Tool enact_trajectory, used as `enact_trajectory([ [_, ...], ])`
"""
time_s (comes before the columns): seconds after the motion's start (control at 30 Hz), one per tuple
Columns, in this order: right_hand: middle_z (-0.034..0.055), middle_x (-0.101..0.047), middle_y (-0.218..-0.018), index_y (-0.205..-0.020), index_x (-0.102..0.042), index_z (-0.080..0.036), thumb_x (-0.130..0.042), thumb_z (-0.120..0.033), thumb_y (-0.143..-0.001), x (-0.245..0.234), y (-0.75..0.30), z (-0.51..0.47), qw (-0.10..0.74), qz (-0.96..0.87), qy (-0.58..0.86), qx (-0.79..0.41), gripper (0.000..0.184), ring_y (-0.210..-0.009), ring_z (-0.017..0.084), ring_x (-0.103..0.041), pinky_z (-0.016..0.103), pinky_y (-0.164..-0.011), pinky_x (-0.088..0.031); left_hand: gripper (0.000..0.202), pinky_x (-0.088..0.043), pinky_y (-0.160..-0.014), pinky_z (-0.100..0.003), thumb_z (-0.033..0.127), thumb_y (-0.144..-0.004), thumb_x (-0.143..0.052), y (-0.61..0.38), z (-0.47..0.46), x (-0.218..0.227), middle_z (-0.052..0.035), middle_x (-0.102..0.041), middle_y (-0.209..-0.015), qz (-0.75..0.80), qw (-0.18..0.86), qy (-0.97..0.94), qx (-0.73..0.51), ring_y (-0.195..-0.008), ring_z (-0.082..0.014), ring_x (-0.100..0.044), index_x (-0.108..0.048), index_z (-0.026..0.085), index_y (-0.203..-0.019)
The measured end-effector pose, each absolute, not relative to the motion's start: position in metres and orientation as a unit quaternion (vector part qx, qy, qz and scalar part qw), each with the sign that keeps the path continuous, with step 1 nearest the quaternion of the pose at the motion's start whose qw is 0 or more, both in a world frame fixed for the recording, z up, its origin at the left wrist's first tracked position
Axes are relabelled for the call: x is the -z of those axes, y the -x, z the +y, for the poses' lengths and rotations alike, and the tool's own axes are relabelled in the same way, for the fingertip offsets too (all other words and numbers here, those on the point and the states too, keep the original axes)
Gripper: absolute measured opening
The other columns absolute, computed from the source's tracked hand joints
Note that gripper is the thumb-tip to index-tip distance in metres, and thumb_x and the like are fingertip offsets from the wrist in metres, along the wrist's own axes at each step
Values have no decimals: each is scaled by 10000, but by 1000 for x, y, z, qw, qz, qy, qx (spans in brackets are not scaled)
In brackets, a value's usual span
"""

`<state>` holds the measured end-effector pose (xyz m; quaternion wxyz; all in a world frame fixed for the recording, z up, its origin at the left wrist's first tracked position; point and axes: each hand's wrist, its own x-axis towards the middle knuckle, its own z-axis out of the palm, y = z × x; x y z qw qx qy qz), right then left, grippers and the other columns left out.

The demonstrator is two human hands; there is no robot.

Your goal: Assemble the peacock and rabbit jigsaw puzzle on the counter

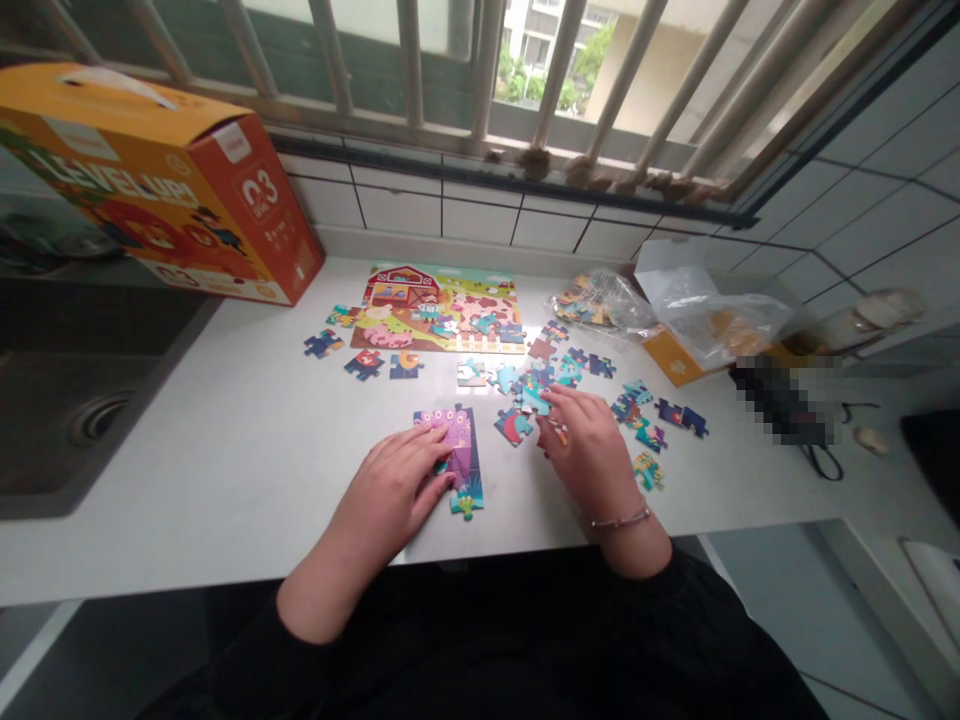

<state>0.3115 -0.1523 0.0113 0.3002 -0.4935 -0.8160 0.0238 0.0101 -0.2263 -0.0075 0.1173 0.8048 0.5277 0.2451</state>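
My left hand (397, 468) lies flat on the joined pieces (463, 455); my right hand (589, 440), apart from it, touches the loose pieces (534, 398), grip not discernible. Caution: sideways left-hand pressure could separate the joined pieces; a right-hand sweep could scatter others across the counter (277, 470).

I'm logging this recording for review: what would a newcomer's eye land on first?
Probably the big orange box marked "LEVEL UP!", standing at the upper left. Next, the loose puzzle pieces scattered across the middle of the white counter, with the right hand among them. Nearer the person, the left hand rests on a joined purple-and-blue section.
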Motion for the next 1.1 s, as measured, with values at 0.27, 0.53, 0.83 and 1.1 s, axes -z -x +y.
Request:
enact_trajectory([
  [0.27, 155, -786, -1173, -1239, -740, -184, -759, -231, -975, -3, -329, -113, 204, -840, 496, -79, 269, -1134, 350, -705, 494, -1008, -577, 262, -571, -1212, -523, 294, -1133, -497, 1, -238, -7, -87, -753, -1457, 589, 143, -713, -353, -1373, -283, -705, -715, 242, -1268],
  [0.53, 111, -793, -1247, -1204, -736, -242, -794, -341, -1037, -20, -286, -158, 311, -882, 330, -125, 202, -1152, 284, -725, 470, -1033, -576, 222, -589, -1155, -499, 255, -1106, -527, 15, -248, -9, -82, -787, -1382, 593, 123, -715, -349, -1289, -278, -738, -719, 236, -1216],
  [0.83, 84, -810, -1122, -1353, -666, -232, -894, -418, -962, 5, -226, -195, 288, -897, 276, -190, 489, -1102, 287, -719, 433, -953, -583, 204, -561, -1141, -505, 261, -1108, -578, 14, -250, -10, -87, -775, -1386, 555, 145, -748, -336, -1295, -270, -717, -741, 241, -1229],
  [1.1, 78, -821, -1090, -1314, -690, -234, -882, -486, -966, 9, -239, -194, 290, -899, 258, -204, 471, -1102, 286, -724, 452, -961, -578, 156, -536, -1133, -522, 290, -1083, -666, 16, -260, -11, -88, -786, -1327, 516, 146, -788, -301, -1246, -282, -710, -768, 245, -1192],
])
